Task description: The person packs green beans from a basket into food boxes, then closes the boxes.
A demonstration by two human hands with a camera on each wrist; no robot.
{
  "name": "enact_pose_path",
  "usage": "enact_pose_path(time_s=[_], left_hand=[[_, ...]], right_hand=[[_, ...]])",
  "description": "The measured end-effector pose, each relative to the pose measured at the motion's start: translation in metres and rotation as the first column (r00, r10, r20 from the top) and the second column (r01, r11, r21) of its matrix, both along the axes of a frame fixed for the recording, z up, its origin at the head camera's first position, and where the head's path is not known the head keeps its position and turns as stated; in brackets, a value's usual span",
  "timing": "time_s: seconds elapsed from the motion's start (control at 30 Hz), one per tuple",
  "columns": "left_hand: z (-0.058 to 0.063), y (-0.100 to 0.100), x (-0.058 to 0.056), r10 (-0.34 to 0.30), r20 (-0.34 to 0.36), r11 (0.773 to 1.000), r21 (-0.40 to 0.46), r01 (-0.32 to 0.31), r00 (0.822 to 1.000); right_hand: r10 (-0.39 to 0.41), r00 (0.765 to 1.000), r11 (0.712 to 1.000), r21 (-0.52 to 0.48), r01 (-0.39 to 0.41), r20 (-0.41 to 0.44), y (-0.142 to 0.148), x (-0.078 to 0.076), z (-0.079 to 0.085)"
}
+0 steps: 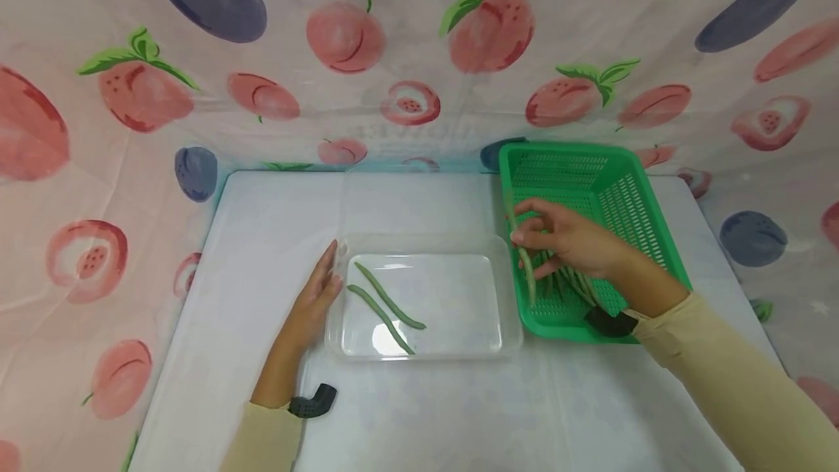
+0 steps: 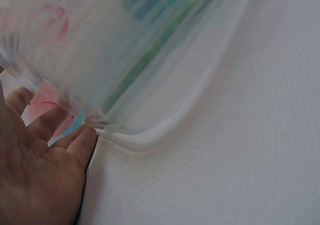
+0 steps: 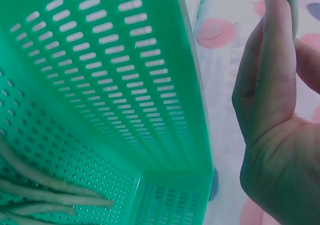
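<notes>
My right hand (image 1: pixel 570 239) is over the left side of a green plastic basket (image 1: pixel 670 268), pinching one long green bean (image 1: pixel 529 282) between thumb and fingers. The bean hangs roughly upright along the basket's left rim; only part of it shows at the top of the right wrist view. More green beans (image 3: pixel 60 197) lie on the basket floor, partly under my hand. Left of the basket stands a clear plastic container (image 1: pixel 459 304) holding two green beans (image 1: pixel 391 299) side by side at a slant. My left hand (image 1: pixel 314 304) rests against the container's left wall, fingers extended along it.
Both containers stand on a white-covered table (image 1: pixel 262 239), the basket at the right near the back edge. A fruit-print curtain (image 1: pixel 406 42) hangs behind and along both sides. A black wrist strap piece (image 1: pixel 314 400) sits at my left wrist.
</notes>
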State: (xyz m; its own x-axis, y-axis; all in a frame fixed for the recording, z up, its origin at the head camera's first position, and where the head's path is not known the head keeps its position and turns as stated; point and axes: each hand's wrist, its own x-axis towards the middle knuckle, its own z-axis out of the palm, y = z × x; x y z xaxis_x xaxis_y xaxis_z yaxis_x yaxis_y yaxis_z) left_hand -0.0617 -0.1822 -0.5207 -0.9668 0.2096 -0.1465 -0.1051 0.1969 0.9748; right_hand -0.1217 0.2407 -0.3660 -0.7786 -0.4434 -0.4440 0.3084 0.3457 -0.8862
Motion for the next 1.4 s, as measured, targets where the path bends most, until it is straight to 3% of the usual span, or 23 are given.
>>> enact_pose_path(time_s=[1.4], left_hand=[[0.0,0.0,0.0,0.0,-0.009,1.0,-0.008,-0.001,1.0]], right_hand=[[0.011,1.0,1.0,-0.017,-0.011,0.0,-0.072,0.008,0.004]])
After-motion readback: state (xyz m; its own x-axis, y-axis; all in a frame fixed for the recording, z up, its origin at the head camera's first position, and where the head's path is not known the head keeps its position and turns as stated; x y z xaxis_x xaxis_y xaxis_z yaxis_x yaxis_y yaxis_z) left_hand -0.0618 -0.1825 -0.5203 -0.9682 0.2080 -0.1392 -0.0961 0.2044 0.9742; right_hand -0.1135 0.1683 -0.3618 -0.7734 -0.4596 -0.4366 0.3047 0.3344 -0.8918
